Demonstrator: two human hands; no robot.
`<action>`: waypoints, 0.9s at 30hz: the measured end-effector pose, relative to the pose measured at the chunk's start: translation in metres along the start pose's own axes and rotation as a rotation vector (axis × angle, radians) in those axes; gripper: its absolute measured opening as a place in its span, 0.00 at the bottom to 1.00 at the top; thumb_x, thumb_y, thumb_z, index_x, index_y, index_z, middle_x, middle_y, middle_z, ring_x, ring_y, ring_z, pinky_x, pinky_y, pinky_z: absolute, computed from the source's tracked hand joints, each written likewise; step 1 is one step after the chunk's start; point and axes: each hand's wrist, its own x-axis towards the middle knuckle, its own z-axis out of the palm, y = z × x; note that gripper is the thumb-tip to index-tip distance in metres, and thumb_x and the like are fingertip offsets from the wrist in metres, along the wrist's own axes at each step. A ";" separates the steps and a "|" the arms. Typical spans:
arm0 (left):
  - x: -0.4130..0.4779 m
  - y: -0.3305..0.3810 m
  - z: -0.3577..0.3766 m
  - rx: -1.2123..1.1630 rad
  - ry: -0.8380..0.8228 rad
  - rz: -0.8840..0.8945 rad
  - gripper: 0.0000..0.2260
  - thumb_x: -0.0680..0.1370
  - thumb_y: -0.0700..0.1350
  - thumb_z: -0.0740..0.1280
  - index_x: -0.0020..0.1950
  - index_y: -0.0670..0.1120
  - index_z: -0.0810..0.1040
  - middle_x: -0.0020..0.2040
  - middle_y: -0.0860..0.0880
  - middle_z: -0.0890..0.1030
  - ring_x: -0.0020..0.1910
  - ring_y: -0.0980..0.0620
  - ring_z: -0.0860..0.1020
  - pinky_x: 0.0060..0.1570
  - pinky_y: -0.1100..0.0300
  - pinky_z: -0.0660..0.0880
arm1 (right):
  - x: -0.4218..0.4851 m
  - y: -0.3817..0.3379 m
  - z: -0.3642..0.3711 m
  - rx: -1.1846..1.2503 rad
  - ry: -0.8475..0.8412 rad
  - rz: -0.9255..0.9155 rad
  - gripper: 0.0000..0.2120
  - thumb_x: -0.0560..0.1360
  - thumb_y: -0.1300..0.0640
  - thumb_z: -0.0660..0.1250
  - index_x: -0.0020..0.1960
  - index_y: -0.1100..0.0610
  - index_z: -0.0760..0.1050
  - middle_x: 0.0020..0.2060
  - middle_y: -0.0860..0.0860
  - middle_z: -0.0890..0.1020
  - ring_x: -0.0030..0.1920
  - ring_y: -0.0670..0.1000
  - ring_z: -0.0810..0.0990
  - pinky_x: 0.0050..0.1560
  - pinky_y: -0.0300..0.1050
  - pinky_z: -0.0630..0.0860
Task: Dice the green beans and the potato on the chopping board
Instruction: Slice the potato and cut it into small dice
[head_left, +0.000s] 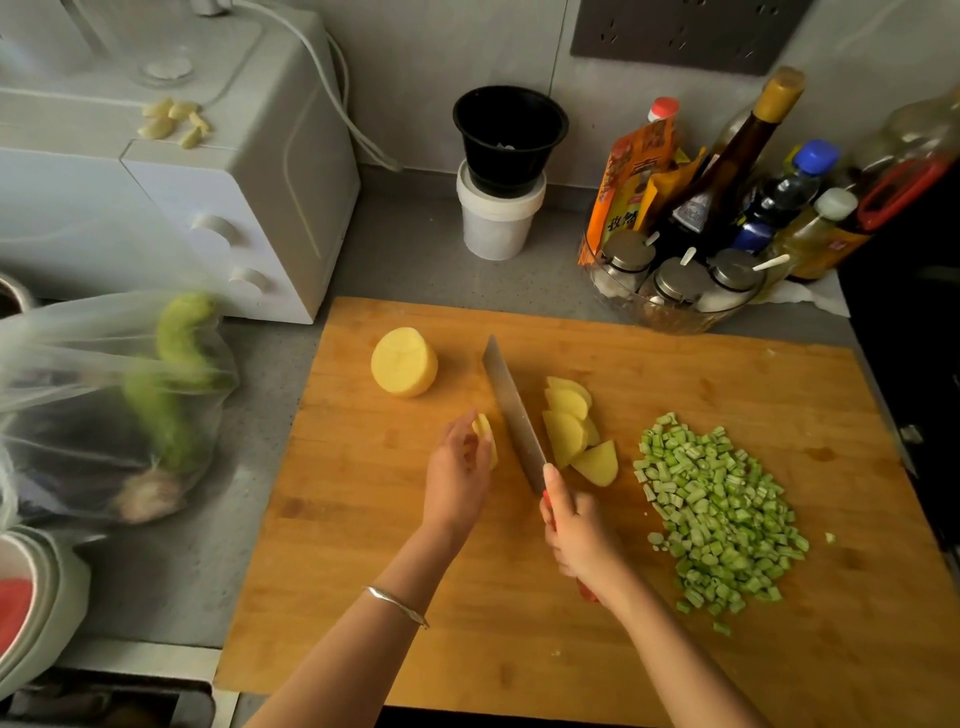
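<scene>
evidently, a pale-yellow potato chunk (482, 425) is pinned by the left hand (457, 475), fingers (460, 431) curled, for steady slicing by the steel knife (511, 410) clamped in the right hand (579, 538).

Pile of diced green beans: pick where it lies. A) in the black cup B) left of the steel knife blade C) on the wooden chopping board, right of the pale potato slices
C: the pile of diced green beans sits on the wooden chopping board, right of the pale potato slices.
</scene>
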 end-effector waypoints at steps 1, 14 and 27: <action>0.001 0.001 0.001 -0.004 0.001 -0.003 0.18 0.80 0.46 0.62 0.70 0.46 0.70 0.63 0.50 0.74 0.55 0.55 0.76 0.56 0.57 0.76 | -0.001 0.000 -0.006 0.041 0.010 0.005 0.26 0.76 0.33 0.50 0.33 0.54 0.62 0.21 0.46 0.60 0.20 0.46 0.58 0.22 0.38 0.54; 0.030 0.044 -0.008 0.016 -0.033 0.249 0.16 0.82 0.49 0.57 0.68 0.46 0.72 0.68 0.51 0.72 0.66 0.57 0.69 0.64 0.65 0.65 | -0.007 0.006 -0.089 -0.719 0.387 -0.423 0.24 0.71 0.28 0.49 0.31 0.48 0.59 0.20 0.46 0.62 0.21 0.43 0.61 0.24 0.41 0.53; 0.029 0.057 0.006 0.451 -0.324 0.471 0.27 0.75 0.64 0.61 0.71 0.54 0.65 0.71 0.51 0.64 0.71 0.49 0.60 0.69 0.48 0.63 | 0.004 0.008 -0.100 -0.441 0.391 -0.331 0.27 0.72 0.31 0.54 0.33 0.53 0.70 0.23 0.47 0.69 0.23 0.47 0.66 0.27 0.43 0.59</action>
